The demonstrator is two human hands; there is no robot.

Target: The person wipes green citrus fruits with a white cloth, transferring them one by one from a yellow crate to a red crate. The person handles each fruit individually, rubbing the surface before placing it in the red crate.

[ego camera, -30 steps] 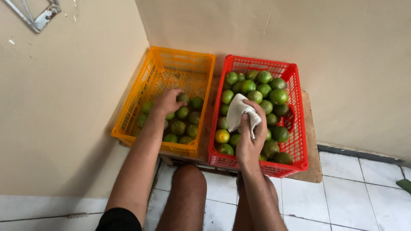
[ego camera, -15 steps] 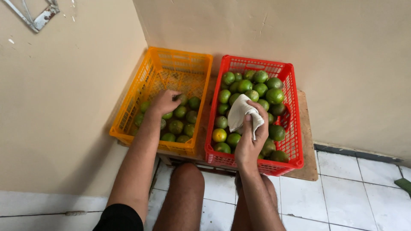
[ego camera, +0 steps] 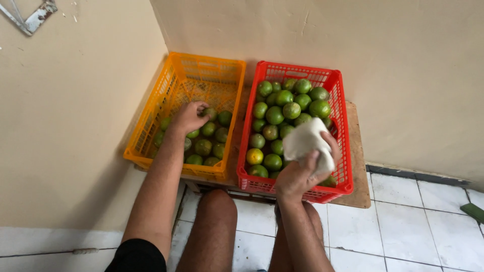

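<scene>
Since a second ago the right hand point(ego camera: 302, 174) has lifted a little and drawn back toward the near end of the red crate point(ego camera: 343, 146), and the white cloth point(ego camera: 307, 146) now sits bunched higher in its fingers, where before it lay spread lower over the fruit. The left hand point(ego camera: 187, 117) has hardly shifted: it is still down in the orange crate point(ego camera: 166, 90), fingers curled over the limes point(ego camera: 212, 136) there. The view itself has tipped slightly.

The right hand's grip is closed on the cloth, thumb across the front of the wad. Whether a fruit is wrapped inside cannot be told. The left hand's grip is bent over one lime at the far edge of the small heap; whether it has truly closed on it is hidden by the knuckles.

Both crates stand side by side on a low wooden board point(ego camera: 359, 151) in the corner, the red one nearly full, the orange one holding a single layer at its near end.

The cloth looks soft and light, and will bunch anywhere it is pinched. The limes are likely firm, smooth and a bit slippery, best cupped around the middle with the whole palm.
</scene>
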